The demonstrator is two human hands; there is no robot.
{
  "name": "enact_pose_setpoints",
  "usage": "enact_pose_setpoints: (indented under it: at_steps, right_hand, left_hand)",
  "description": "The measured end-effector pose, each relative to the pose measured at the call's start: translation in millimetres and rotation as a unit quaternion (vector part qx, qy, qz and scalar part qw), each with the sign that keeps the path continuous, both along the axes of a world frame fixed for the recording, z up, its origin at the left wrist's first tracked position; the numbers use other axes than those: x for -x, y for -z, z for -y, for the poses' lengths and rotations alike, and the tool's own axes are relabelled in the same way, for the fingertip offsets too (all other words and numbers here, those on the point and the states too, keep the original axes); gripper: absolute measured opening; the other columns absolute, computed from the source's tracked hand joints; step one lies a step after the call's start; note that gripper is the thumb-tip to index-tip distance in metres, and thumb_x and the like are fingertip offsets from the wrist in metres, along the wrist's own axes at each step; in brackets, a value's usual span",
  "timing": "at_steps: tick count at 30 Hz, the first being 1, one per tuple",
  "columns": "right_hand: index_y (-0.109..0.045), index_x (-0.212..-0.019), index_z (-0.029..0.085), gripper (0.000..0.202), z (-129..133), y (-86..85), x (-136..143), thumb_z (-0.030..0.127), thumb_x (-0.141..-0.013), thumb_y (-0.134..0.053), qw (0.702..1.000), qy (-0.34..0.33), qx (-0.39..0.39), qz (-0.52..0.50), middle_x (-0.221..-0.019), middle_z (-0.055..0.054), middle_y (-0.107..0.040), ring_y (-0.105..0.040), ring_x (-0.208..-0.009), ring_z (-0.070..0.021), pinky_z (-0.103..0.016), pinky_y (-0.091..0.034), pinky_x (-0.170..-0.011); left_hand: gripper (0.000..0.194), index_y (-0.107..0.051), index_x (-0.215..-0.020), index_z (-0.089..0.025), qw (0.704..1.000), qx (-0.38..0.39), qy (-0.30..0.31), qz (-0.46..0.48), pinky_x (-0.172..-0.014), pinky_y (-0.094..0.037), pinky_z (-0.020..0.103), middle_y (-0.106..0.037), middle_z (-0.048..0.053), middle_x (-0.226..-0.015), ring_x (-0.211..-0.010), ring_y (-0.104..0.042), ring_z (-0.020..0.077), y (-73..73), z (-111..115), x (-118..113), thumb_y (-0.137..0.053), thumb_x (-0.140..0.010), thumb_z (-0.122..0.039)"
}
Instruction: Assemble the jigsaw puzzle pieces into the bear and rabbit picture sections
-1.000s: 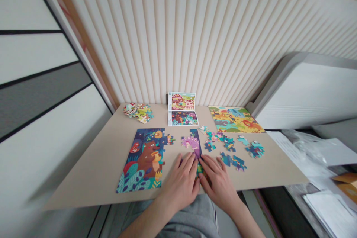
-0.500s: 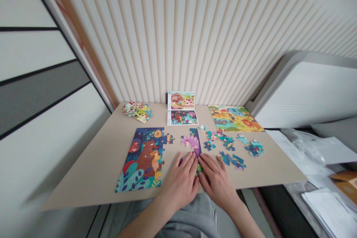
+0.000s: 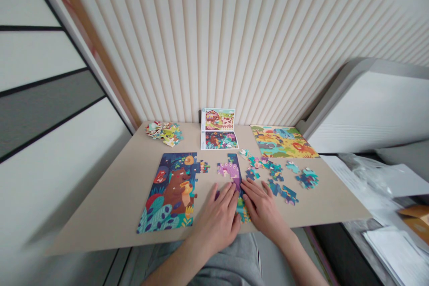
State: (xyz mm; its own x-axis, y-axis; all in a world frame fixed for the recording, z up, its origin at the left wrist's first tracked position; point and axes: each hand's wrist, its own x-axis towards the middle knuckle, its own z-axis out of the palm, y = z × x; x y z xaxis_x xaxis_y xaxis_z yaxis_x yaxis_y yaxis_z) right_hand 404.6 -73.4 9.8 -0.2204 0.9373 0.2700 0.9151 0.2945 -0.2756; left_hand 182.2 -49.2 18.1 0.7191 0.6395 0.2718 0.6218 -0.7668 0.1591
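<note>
My left hand [image 3: 219,210] lies with fingers stretched out over a joined strip of puzzle pieces [image 3: 235,172], covering its middle. My right hand [image 3: 263,203] rests at the strip's right edge, fingers extended and pointing up and left. Above the hands the strip shows purple and dark blue; green and yellow pieces [image 3: 242,210] show between the two hands. To the left is a joined puzzle section [image 3: 177,187] with a brown bear, a gap of bare table between it and the strip. Loose pieces [image 3: 288,194] lie right of my right hand.
A folded picture card [image 3: 219,140] stands at the back. A pile of puzzle pieces [image 3: 164,133] is at back left, and a completed animal puzzle [image 3: 284,141] at back right. More loose pieces [image 3: 307,178] lie at the right. A pleated wall [image 3: 214,44] borders the table's far edge.
My right hand has shifted slightly right, uncovering more of the green and yellow pieces. My left hand stays on the strip. The camera view has moved slightly.
</note>
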Motion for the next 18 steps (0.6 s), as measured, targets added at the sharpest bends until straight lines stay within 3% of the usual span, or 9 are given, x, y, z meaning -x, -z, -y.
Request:
enact_pose_setpoints:
  at_steps: [7, 18]
  right_hand:
    - [-0.065, -0.147, 0.027, 0.041, 2.2, -2.8, 4.6, 0.025, -0.111, -0.046, 1.0, 0.002, -0.01, 0.001, -0.152, -0.01, -0.065, -0.056, -0.148, -0.0291, -0.064, -0.034, -0.126]
    - [-0.061, -0.152, 0.027, 0.044, 2.7, -3.6, 4.4, 0.025, -0.111, -0.046, 0.999, -0.009, -0.015, 0.036, -0.156, -0.011, -0.062, -0.056, -0.148, -0.0293, -0.065, -0.035, -0.126]
  left_hand:
    - [0.065, -0.036, -0.166, -0.012, 1.0, -0.002, -0.004, 0.008, -0.134, -0.019, 0.05, -0.037, 0.012, -0.174, -0.163, -0.032, 0.0257, 2.7, 0.7, 0.5, -0.037, -0.109, -0.044]
    - [0.062, -0.047, -0.161, -0.013, 1.0, 0.015, 0.002, 0.007, -0.134, -0.019, 0.053, -0.045, 0.013, -0.169, -0.159, -0.039, 0.0263, -3.3, 0.8, 1.2, -0.04, -0.108, -0.043]
